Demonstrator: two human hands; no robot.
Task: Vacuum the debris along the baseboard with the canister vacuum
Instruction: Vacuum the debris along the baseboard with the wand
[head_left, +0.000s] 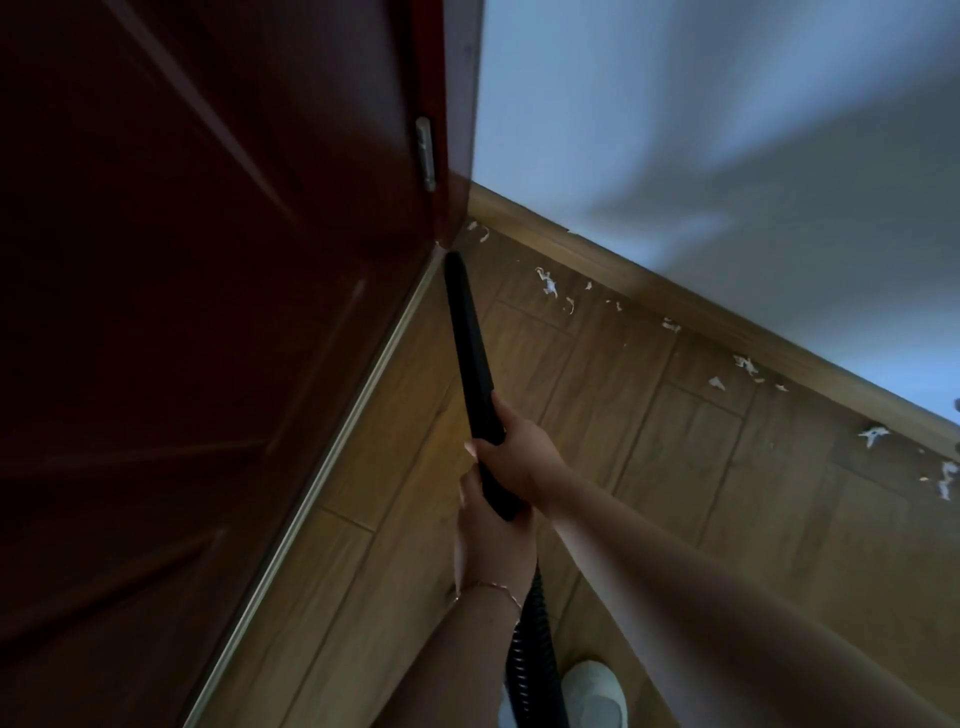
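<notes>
Two-handed hold on a long black tapered plastic vacuum nozzle (467, 353). The right-hand grip (519, 452) is clamped around the nozzle's middle. The left-hand grip (491, 545), with a thin bracelet (498, 590) at its wrist, is clamped around the nozzle's rear end just behind the right. A black ribbed hose (530, 639) trails back from the left-hand grip, past a white shoe (597, 691). Well ahead of both grips, the nozzle tip lies low beside the bottom edge of a dark red wooden door (208, 260). Small white and tan scraps of debris (548, 285) lie on the brown wood-plank floor (675, 493), ahead and to the right of the grips, strung along the light brown wooden baseboard (675, 306).
</notes>
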